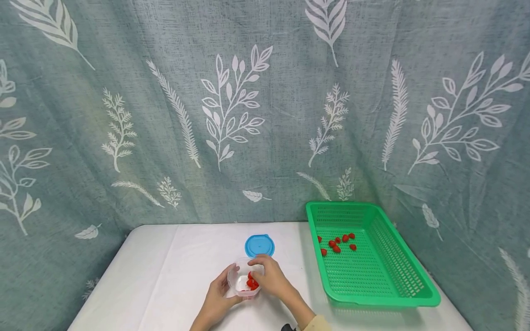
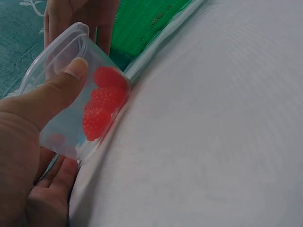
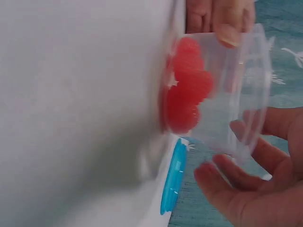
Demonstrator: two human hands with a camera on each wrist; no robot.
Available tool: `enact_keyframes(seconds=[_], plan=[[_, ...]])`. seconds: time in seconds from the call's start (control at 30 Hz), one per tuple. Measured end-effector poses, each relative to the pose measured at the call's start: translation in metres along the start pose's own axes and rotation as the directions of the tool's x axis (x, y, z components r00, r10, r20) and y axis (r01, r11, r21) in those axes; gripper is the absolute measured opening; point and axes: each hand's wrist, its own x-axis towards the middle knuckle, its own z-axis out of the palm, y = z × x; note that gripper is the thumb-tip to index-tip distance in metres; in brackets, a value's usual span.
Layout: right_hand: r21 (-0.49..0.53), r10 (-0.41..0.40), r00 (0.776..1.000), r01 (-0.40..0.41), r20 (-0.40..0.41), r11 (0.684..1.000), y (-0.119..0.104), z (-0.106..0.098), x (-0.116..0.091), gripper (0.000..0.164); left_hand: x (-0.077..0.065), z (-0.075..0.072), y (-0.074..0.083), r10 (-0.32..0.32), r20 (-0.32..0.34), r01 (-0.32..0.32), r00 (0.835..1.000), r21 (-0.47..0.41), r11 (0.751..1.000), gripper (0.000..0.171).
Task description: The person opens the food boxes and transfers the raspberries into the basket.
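A clear plastic container (image 1: 233, 281) with several red strawberries (image 1: 252, 282) inside stands on the white-covered table. My left hand (image 1: 217, 296) grips its side, the thumb lying along the near wall in the left wrist view. Over the right part of the rim is my right hand (image 1: 270, 277), its fingers loosely bent and spread. In the right wrist view those fingers (image 3: 213, 182) hang beside the container wall with no berry visible between them. Through the clear wall, the strawberries (image 2: 102, 104) appear gathered at the bottom.
Just behind the container a round blue lid (image 1: 259, 246) lies flat. To the right stands a green slotted basket (image 1: 383, 276) with several loose strawberries (image 1: 336, 249) in its far left part. A leaf-patterned curtain (image 1: 265, 193) hangs behind the table (image 1: 178, 266).
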Motion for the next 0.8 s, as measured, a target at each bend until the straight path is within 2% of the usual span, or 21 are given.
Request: enact_keyframes(seconds=[0.17, 0.3, 0.43, 0.63, 0.8], plan=[[-0.039, 0.069, 0.993, -0.065, 0.100, 0.997, 0.001, 0.008, 0.015, 0.025, 0.000, 0.000, 0.000, 0.000, 0.007, 0.000, 1.000, 0.001, 1.000, 0.091], [-0.187, 0.122, 0.982, -0.095, 0.141, 0.978, -0.004, 0.010, 0.022, 0.022, 0.000, 0.001, 0.001, -0.013, 0.007, 0.013, 1.000, -0.002, 1.000, 0.091], [-0.265, 0.128, 0.980, -0.084, 0.154, 0.961, -0.008, 0.010, 0.025, 0.017, -0.001, 0.001, 0.001, -0.025, 0.017, 0.025, 1.000, -0.013, 1.000, 0.092], [-0.256, 0.079, 0.985, -0.038, 0.150, 0.966, -0.004, 0.011, 0.026, 0.017, -0.002, 0.000, 0.001, -0.022, 0.024, 0.022, 0.999, -0.020, 1.000, 0.093], [-0.196, 0.093, 0.985, -0.064, 0.143, 0.979, 0.002, 0.013, 0.027, 0.011, -0.002, 0.000, 0.001, -0.004, 0.020, 0.004, 1.000, -0.015, 1.000, 0.093]])
